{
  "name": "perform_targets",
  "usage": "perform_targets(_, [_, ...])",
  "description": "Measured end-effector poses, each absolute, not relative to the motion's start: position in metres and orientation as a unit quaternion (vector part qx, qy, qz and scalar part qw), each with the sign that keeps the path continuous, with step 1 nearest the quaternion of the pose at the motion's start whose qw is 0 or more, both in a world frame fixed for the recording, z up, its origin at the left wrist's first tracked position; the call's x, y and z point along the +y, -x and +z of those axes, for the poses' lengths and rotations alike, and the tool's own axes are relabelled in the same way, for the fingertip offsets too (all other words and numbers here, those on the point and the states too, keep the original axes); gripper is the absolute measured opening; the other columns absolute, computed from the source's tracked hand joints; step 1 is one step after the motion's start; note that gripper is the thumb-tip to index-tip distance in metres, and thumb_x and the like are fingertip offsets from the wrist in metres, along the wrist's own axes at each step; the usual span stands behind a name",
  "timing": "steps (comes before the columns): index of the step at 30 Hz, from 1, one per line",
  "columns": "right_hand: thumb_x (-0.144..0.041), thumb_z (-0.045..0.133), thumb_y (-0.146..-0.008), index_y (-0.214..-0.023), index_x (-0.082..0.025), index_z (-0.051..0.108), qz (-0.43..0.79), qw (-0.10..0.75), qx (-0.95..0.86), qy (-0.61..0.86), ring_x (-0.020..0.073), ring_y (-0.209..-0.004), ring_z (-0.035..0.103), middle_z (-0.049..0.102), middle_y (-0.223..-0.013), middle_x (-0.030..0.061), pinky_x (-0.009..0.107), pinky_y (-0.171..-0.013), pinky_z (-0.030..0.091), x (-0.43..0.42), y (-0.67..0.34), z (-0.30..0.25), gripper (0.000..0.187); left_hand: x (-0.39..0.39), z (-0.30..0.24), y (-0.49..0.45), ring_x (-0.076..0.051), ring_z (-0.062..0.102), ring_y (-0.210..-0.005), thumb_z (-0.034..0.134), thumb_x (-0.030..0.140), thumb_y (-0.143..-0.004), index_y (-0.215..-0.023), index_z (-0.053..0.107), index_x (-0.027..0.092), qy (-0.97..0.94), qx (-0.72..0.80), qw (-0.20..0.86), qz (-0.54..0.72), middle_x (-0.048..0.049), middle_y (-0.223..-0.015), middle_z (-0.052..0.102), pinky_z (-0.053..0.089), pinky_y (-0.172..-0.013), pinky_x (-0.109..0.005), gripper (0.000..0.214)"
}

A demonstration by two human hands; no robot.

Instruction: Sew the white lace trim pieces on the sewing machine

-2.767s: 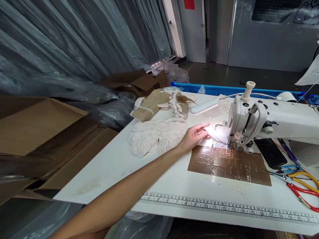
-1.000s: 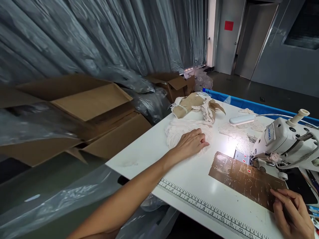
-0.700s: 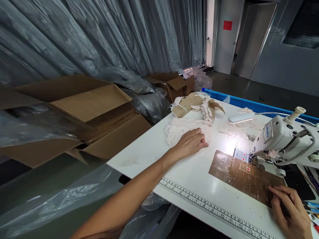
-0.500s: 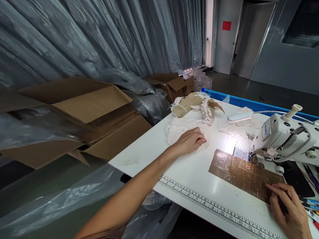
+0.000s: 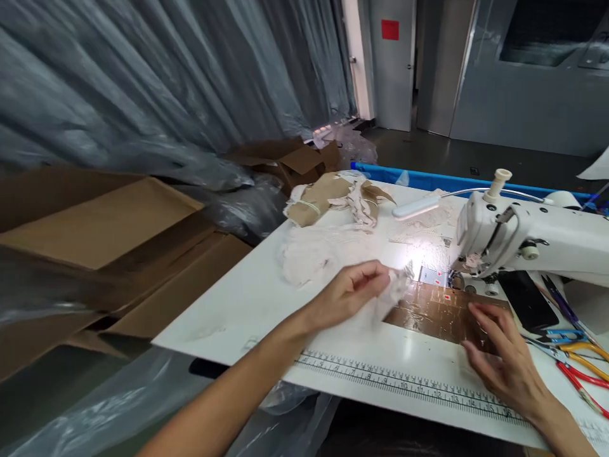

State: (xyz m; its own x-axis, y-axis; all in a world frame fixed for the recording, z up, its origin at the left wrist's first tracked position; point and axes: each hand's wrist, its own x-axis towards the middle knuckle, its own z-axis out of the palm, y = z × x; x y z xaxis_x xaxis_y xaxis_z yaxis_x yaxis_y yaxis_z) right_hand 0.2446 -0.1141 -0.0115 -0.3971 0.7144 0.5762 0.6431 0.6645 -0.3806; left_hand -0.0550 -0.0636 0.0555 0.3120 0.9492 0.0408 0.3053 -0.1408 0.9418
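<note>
My left hand (image 5: pixel 354 292) pinches a small piece of white lace (image 5: pixel 394 291), blurred by motion, above the left end of a brown plate (image 5: pixel 438 317). Over the plate's right end, my right hand (image 5: pixel 499 349) has its fingers apart and nothing in them. Behind the plate stands a white sewing machine (image 5: pixel 523 222), its needle area brightly lit by a lamp (image 5: pixel 417 208). A pile of white lace (image 5: pixel 309 254) lies left of my left hand. More lace (image 5: pixel 428 222) lies behind the machine's needle area.
Bundles wrapped in brown paper (image 5: pixel 323 197) lie at the table's far side. Scissors (image 5: pixel 585 355), other hand tools and a black phone-like slab (image 5: pixel 528 298) lie at right. A printed ruler (image 5: pixel 380 374) runs along the front edge. Open cardboard boxes (image 5: pixel 104 228) stand left.
My left hand has lifted a lace piece off the pile and brought it right, toward the plate. My right hand has opened its fingers. The view has turned right.
</note>
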Motion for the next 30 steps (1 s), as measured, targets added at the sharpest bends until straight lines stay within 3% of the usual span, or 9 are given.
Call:
perform_targets(3, [-0.046, 0.063, -0.091, -0.150, -0.022, 0.035, 0.167, 0.336, -0.825, 0.422, 0.0284, -0.127, 0.049, 0.047, -0.137, 0.0160, 0.043, -0.101, 0.051, -0.116, -0.232, -0.003, 0.070, -0.084, 0.050, 0.026, -0.011, 0.041, -0.060, 0.054, 0.056, -0.087, -0.069, 0.049, 0.018, -0.660, 0.414, 0.539, 0.320, 0.0035, -0.063, 0.044, 0.039, -0.059, -0.024, 0.042])
perform_targets(5, [-0.047, 0.062, -0.091, -0.137, -0.021, 0.051, 0.275, 0.329, -0.805, 0.411, 0.0268, -0.124, 0.050, 0.049, -0.135, 0.0143, 0.041, -0.102, 0.049, -0.118, -0.223, 0.007, 0.054, -0.092, 0.045, 0.013, -0.010, 0.038, -0.057, 0.052, 0.059, -0.087, -0.069, 0.048, 0.018, -0.652, 0.373, 0.585, 0.305, 0.0039, -0.062, 0.042, 0.035, -0.054, -0.023, 0.045])
perform_targets(7, [-0.040, 0.053, -0.096, -0.104, -0.021, 0.068, 0.397, 0.292, -0.781, 0.384, 0.0206, -0.104, 0.059, 0.061, -0.114, 0.0085, 0.033, -0.092, 0.051, -0.122, -0.216, 0.016, 0.026, -0.095, 0.041, 0.005, -0.011, 0.042, -0.058, 0.051, 0.060, -0.087, -0.078, 0.051, 0.018, -0.635, 0.347, 0.625, 0.292, 0.0030, -0.066, 0.047, 0.036, -0.054, -0.023, 0.043])
perform_targets(9, [-0.038, 0.051, -0.096, -0.087, -0.020, 0.068, 0.486, 0.237, -0.748, 0.385, 0.0162, -0.084, 0.058, 0.063, -0.092, 0.0035, 0.028, -0.079, 0.050, -0.127, -0.211, 0.022, 0.027, -0.094, 0.042, 0.000, -0.012, 0.049, -0.063, 0.060, 0.058, -0.082, -0.095, 0.053, 0.020, -0.624, 0.355, 0.642, 0.269, 0.0013, -0.076, 0.057, 0.041, -0.059, -0.025, 0.041])
perform_targets(12, [-0.047, 0.059, -0.090, -0.089, -0.018, 0.066, 0.553, 0.174, -0.686, 0.439, 0.0125, -0.067, 0.048, 0.054, -0.074, -0.0012, 0.023, -0.063, 0.042, -0.133, -0.209, 0.022, 0.030, -0.090, 0.048, -0.003, -0.015, 0.059, -0.073, 0.074, 0.046, -0.072, -0.112, 0.050, 0.022, -0.654, 0.398, 0.604, 0.220, -0.0002, -0.088, 0.063, 0.048, -0.069, -0.029, 0.052])
perform_targets(18, [-0.061, 0.073, -0.076, -0.086, -0.015, 0.058, 0.733, 0.147, -0.574, 0.334, 0.0087, -0.062, 0.044, 0.051, -0.072, -0.0035, 0.020, -0.057, 0.038, -0.109, -0.221, 0.018, 0.049, -0.066, 0.049, 0.005, -0.017, 0.061, -0.077, 0.060, 0.041, -0.080, -0.116, 0.053, 0.020, -0.723, 0.448, 0.475, 0.227, -0.0013, -0.084, 0.062, 0.048, -0.066, -0.028, 0.042])
perform_targets(21, [-0.061, 0.070, -0.077, -0.090, -0.015, 0.062, 0.668, 0.165, -0.598, 0.410, 0.0106, -0.065, 0.049, 0.058, -0.076, -0.0006, 0.022, -0.058, 0.040, -0.085, -0.233, 0.019, 0.049, -0.051, 0.038, 0.013, -0.015, 0.056, -0.064, 0.056, 0.040, -0.082, -0.117, 0.053, 0.019, -0.755, 0.491, 0.372, 0.225, 0.0021, -0.073, 0.055, 0.044, -0.058, -0.026, 0.041])
perform_targets(25, [-0.048, 0.065, -0.081, -0.082, -0.017, 0.065, 0.404, 0.176, -0.668, 0.600, 0.0138, -0.060, 0.052, 0.058, -0.067, 0.0005, 0.025, -0.055, 0.036, -0.058, -0.238, 0.017, 0.031, -0.039, 0.022, 0.017, -0.012, 0.046, -0.050, 0.053, 0.033, -0.086, -0.122, 0.052, 0.015, -0.803, 0.507, 0.252, 0.185, 0.0036, -0.067, 0.052, 0.035, -0.050, -0.023, 0.040])
perform_targets(30, [-0.047, 0.063, -0.081, -0.068, -0.021, 0.060, 0.129, 0.148, -0.730, 0.655, 0.0173, -0.048, 0.048, 0.047, -0.051, -0.0004, 0.026, -0.047, 0.024, -0.047, -0.239, 0.008, 0.029, -0.038, 0.010, 0.020, -0.017, 0.057, -0.072, 0.051, 0.034, -0.093, -0.118, 0.059, 0.016, -0.844, 0.481, 0.123, 0.203, -0.0092, -0.098, 0.063, 0.036, -0.050, -0.022, 0.032])
